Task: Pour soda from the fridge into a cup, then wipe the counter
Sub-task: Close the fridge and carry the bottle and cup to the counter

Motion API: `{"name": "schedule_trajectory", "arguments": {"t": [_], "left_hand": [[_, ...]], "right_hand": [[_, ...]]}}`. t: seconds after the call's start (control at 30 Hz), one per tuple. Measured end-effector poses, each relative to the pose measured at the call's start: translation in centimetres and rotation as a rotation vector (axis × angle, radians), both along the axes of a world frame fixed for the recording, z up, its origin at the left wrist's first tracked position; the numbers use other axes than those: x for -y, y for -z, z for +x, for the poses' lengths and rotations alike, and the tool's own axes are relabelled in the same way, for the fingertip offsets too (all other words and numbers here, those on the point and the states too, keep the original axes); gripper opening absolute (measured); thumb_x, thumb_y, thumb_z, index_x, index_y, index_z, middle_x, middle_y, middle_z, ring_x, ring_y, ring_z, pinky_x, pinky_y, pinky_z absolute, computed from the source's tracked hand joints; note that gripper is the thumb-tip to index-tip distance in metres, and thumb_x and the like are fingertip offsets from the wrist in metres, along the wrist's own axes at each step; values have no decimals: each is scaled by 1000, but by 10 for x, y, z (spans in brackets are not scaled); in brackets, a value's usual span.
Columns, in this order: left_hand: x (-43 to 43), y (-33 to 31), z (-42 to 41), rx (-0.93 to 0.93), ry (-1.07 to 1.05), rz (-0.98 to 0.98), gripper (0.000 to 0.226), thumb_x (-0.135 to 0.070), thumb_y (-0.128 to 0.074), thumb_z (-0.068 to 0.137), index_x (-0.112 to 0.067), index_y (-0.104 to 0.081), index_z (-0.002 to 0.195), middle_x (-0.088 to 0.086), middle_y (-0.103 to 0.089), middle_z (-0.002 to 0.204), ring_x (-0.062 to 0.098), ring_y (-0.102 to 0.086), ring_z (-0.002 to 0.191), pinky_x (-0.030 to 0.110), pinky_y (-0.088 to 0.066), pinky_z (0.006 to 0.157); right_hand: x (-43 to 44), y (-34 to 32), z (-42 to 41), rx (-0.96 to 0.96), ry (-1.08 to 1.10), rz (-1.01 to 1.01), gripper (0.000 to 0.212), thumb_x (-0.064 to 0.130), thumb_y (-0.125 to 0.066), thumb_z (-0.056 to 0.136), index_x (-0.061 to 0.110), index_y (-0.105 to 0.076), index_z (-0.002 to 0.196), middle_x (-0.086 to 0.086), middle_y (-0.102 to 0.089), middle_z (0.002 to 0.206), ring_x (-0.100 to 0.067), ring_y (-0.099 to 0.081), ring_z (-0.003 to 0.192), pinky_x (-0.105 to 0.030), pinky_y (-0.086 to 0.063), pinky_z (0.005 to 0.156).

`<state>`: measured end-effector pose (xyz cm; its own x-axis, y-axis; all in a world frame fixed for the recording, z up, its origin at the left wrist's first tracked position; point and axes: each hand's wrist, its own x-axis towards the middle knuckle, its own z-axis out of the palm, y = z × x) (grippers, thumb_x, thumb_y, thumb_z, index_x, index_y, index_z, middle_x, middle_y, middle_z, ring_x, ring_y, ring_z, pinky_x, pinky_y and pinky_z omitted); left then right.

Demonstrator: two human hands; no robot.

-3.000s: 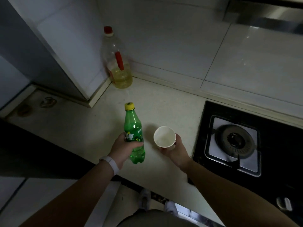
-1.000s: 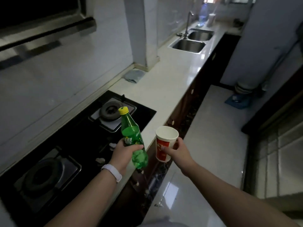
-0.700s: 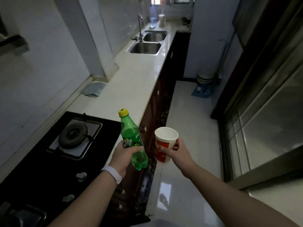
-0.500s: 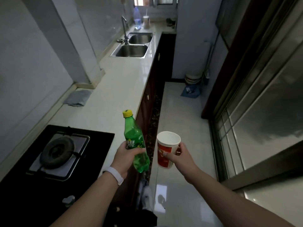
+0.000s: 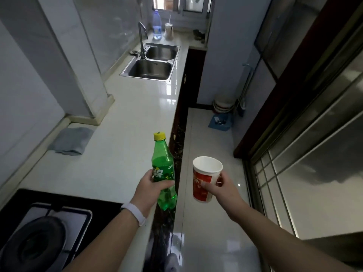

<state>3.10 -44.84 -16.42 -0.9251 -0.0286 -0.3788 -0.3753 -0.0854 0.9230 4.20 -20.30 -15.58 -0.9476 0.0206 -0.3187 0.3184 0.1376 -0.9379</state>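
The left hand [image 5: 149, 186] curls round the labelled waist of a green plastic soda bottle with a yellow cap [image 5: 164, 169], held near upright over the front edge of the pale counter [image 5: 127, 134]. The right hand [image 5: 224, 190] clasps a red-and-white paper cup [image 5: 204, 179] mid-wall, beyond that edge. The bottle looks smooth and firm. The cup is likely light and crushable, so hold it gently. A grey cloth [image 5: 71, 141] lies by the back edge.

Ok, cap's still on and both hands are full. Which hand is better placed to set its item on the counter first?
Left, probably. The left hand holds the green bottle right at the counter edge, while the right hand holds the cup out over the floor.
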Motion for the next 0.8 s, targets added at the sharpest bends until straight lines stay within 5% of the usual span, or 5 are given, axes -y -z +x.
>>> {"name": "schedule_trajectory", "arguments": {"t": [0.8], "left_hand": [[-20,-25,-208,-24,-208,-95,49,-21,-85,56,-19,-71,104,2,-78,94,19,-75,84,30,-56,67]], "right_hand": [[-20,-8,-258,-15,-170,-164,57,20,-78,81,24,-49,129,4,-64,117,-12,-62,106,-23,-50,76]]}}
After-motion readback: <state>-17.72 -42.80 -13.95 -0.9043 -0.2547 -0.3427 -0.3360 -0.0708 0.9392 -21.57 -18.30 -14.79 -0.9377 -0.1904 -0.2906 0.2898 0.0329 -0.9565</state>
